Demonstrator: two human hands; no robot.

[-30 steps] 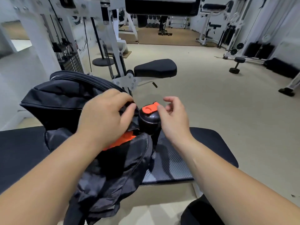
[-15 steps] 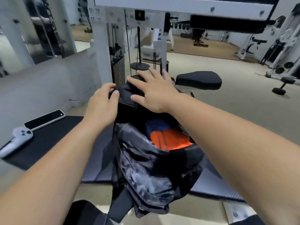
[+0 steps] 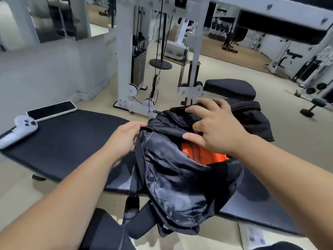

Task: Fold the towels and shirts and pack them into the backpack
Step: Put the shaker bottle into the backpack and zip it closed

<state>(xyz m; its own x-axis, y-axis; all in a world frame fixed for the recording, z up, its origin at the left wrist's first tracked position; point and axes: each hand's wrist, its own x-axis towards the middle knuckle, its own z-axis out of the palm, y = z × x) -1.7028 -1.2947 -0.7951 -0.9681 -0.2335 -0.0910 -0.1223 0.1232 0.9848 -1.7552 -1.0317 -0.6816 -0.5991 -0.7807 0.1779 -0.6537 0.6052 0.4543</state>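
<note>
White plastic controller and glossy flat phone sit just beside each other at the far left of the matte padded bench, same as half a second ago. What changed is the hands. The left hand has slid down to the left rim of the opening and pinches the fabric there. The backpack lies mid-frame on the bench, its long axis running from bottom centre toward upper right, mouth gaping up, straps dangling off the near edge. Its shell is crinkly black nylon with a sheen. Inside there's an orange folded cloth. The right hand now rests on the top flap with fingers spread and gripping nothing, covering the blue bit seen earlier.
</note>
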